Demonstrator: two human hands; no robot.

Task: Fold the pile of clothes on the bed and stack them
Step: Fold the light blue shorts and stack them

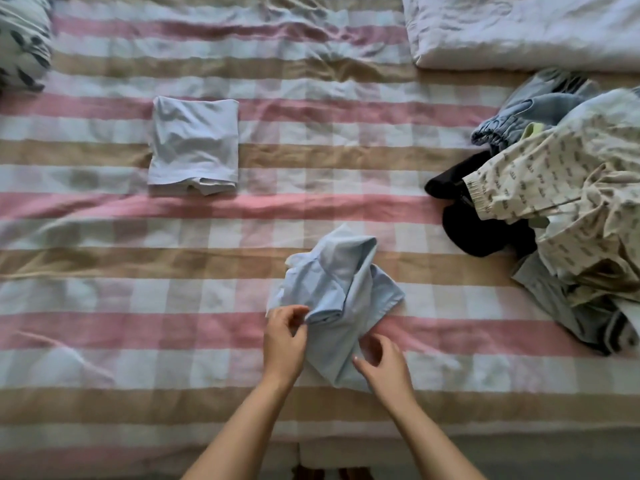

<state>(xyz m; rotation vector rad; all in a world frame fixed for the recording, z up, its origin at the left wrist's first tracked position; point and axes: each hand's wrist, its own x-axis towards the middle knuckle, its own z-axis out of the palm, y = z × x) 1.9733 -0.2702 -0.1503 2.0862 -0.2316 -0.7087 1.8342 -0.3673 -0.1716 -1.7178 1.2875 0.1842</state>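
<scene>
A crumpled light blue garment (341, 292) lies on the bed near its front edge. My left hand (282, 337) pinches the garment's left edge between thumb and fingers. My right hand (382, 363) curls its fingers into the cloth at the garment's lower right. A folded white garment (194, 145) lies flat further back on the left. At the right edge sits the unfolded pile (568, 202): a cream patterned piece on top, denim behind it, black pieces at its left side and blue-grey cloth beneath.
The bed cover (138, 271) is checked in pink, tan and white bands and is creased. A folded white duvet (519, 29) lies at the back right. A leaf-patterned pillow (20, 39) is at the back left corner.
</scene>
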